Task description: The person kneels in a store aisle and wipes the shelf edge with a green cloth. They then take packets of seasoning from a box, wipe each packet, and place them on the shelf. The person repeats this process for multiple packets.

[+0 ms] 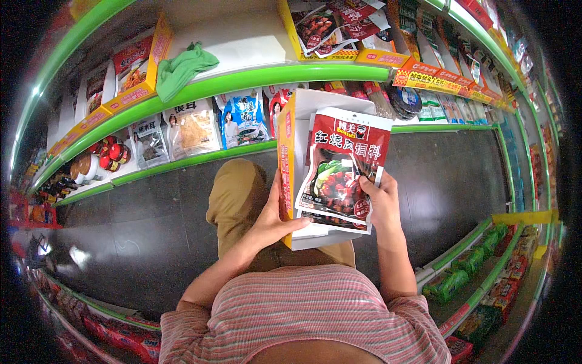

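Note:
My left hand (277,220) grips the lower left side of a yellow cardboard display box (285,177), its thumb over the near rim. The box's white inside faces up. Dark red seasoning sachets (348,164) with a picture of braised meat lie in the mouth of the box, one partly over another. At their right edge, my right hand (384,195) pinches the top sachet, thumb on its front; the other fingers are mostly hidden behind it. How many sachets are beneath cannot be seen.
A green cloth (185,68) hangs over the edge of the white upper shelf (236,38). Another yellow box (327,32) there holds loose sachets. Bagged dried foods (193,125) and jars (111,152) line the lower shelf. Green packs (464,268) stand on a shelf at right.

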Available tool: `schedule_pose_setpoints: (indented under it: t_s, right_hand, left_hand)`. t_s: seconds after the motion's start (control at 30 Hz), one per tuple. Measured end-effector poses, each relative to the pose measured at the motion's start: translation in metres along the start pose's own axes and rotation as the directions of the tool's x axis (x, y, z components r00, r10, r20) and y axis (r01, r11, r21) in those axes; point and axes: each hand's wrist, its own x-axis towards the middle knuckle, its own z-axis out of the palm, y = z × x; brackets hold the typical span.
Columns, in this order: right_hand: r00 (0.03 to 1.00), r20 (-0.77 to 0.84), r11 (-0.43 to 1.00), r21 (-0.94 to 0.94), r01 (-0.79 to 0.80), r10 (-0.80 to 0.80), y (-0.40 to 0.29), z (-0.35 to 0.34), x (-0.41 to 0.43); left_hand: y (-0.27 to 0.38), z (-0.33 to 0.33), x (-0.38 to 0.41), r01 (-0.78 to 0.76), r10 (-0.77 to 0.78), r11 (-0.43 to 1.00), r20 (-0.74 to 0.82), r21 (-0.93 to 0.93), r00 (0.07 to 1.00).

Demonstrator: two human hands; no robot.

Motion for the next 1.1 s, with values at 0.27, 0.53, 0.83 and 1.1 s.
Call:
schedule_pose_setpoints:
  t_s: [0.27, 0.53, 0.83, 1.1]
  right_hand:
    - [0.974, 0.106, 0.979, 0.052, 0.195, -0.200, -0.047, 0.032, -0.021]
    - [0.854, 0.399, 0.939, 0.067, 0.337, -0.335, -0.025, 0.120, 0.060]
    - [0.824, 0.398, 0.885, -0.061, 0.462, -0.403, 0.006, 0.148, 0.073]
    - [0.843, 0.363, 0.826, -0.259, 0.501, -0.398, 0.015, 0.139, 0.093]
  left_hand:
    - [0.025, -0.028, -0.039, 0.076, -0.140, 0.958, -0.220, -0.275, 0.966]
    - [0.050, -0.031, -0.078, 0.202, -0.300, 0.920, -0.272, -0.336, 0.914]
    - [0.056, -0.034, -0.089, 0.155, -0.281, 0.932, -0.382, -0.329, 0.881]
    - [0.045, -0.035, -0.094, 0.151, -0.304, 0.911, -0.376, -0.385, 0.875]
